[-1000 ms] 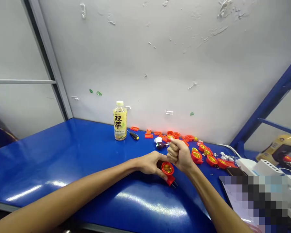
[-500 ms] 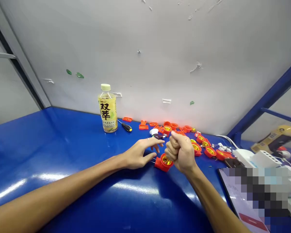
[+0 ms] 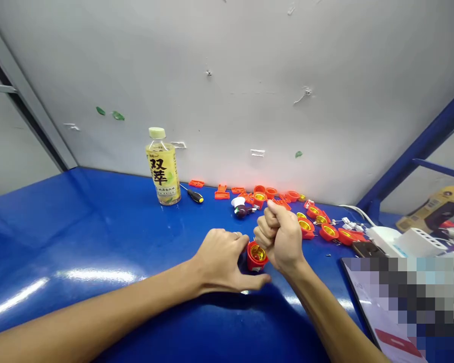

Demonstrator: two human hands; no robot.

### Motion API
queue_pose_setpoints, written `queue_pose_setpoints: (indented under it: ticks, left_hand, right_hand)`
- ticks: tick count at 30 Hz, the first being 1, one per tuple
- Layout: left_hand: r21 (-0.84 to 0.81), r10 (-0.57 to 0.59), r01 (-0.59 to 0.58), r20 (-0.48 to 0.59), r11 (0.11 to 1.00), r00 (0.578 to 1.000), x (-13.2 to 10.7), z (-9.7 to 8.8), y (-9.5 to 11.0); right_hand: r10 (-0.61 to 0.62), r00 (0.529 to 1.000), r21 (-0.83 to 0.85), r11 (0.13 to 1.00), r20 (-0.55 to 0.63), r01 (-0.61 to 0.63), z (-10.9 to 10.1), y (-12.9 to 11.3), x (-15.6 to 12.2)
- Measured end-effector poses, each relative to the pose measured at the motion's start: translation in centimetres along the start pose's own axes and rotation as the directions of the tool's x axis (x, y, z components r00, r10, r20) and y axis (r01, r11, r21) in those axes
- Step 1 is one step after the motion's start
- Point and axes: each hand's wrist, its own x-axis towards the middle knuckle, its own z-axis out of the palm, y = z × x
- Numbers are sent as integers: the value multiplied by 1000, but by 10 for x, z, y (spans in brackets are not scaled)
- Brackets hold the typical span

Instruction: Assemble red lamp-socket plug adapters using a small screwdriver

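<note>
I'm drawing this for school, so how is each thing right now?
Left hand: curled around the red lamp holder, touching it
Red lamp holder: gold inside showing, held by the left hand
Right hand: closed in a fist, beside the holder
Yellow drink bottle: standing upright, cap on
Screwdriver: lying down
Other lamp holders: scattered in a line, several with gold insides showing
</note>
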Motion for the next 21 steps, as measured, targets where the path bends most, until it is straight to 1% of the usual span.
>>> queue_pose_setpoints:
  ticks: [1,2,3,4,6,7,8,9,10,11,13,14,15,16,17,18,20,21]
  left_hand:
    - [-7,-80,80,25,997,997,0,3,9]
    - [-32,-100,102,45,994,994,2,4,13]
    - [-55,-77,81,70,995,995,5,3,12]
    - [-81,-27,35,92,996,995,9,0,5]
    - [-145,120,-98,153,985,981,15,-11,-21]
    - [-178,183,-153,164,972,969,17,-17,-35]
    - [-195,213,-182,153,964,965,18,-23,-46]
    - [-190,203,-177,129,966,971,17,-28,-54]
    - [-184,195,-173,110,968,975,14,-30,-56]
    - [-182,197,-176,102,967,975,10,-29,-52]
    - [-182,215,-193,106,964,971,3,-22,-33]
    - [-162,197,-181,94,970,976,0,-17,-21]
    - [-88,116,-109,84,990,990,-1,-13,-11]
    - [3,12,-12,77,1000,997,0,-10,-6]
    - [59,-19,14,100,998,995,2,-9,-5]
    - [74,-8,-1,121,997,993,6,-12,-11]
    - [72,33,-43,140,996,990,14,-23,-34]
    - [89,16,-27,115,996,993,17,-29,-46]
  right_hand:
    - [-5,1000,2,1000,-3,5,2,1,0]
    - [-9,1000,1,1000,-2,9,3,2,-1]
    - [-10,1000,-3,1000,1,10,4,2,-1]
    - [-10,1000,-9,1000,7,10,5,2,-1]
    - [-10,1000,-24,1000,14,10,5,1,-2]
    - [-13,1000,-30,999,14,13,5,1,-2]
    - [-17,1000,-36,999,11,17,4,0,-2]
    - [-23,1000,-40,999,5,23,3,0,-2]
    - [-31,1000,-45,998,-2,31,2,-1,-2]
    - [-39,999,-50,998,-10,39,2,-1,-3]
    - [-54,998,-62,997,-23,53,2,-1,-4]
    - [-60,998,-69,996,-28,58,2,-1,-4]
    - [-63,998,-75,995,-31,61,2,-1,-4]
    - [-63,998,-81,995,-33,60,3,-1,-5]
    - [-59,998,-86,995,-34,56,3,-1,-5]
    - [-52,998,-90,995,-35,49,3,-2,-5]
    - [-37,998,-97,995,-41,32,3,-3,-5]
    - [-31,998,-98,995,-46,26,2,-4,-5]
